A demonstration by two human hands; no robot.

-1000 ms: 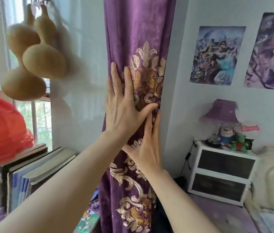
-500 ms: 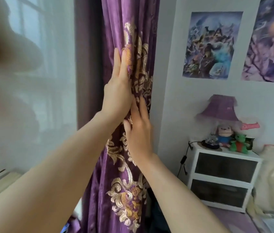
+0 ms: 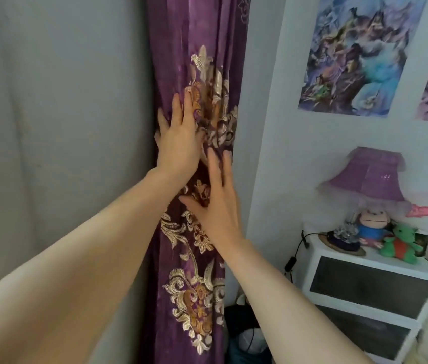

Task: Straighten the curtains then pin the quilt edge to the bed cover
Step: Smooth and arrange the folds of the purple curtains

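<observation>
Head view: two hands, left hand (image 3: 178, 143), right hand (image 3: 219, 206), flat on one purple curtain (image 3: 197, 48).

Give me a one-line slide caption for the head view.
Both hands pressed flat on the gathered purple curtain, left hand above right hand, beside a white nightstand.

View swung right and closer since 1.0 s ago: gourds, red lantern and books at frame left gone, plain pale sheer curtain (image 3: 58, 153) now fills left side. Purple curtain (image 3: 199, 61) now a narrower gathered column at frame centre. Left hand (image 3: 178, 143) shifted from flat on curtain face to its left edge, fingers partly wrapped behind the fold. Right hand (image 3: 218, 203) dropped lower, fingers spread flat on embroidery, no longer tucked under left thumb. Nightstand (image 3: 373, 292) and lamp (image 3: 368, 174) larger, lower right.
</observation>
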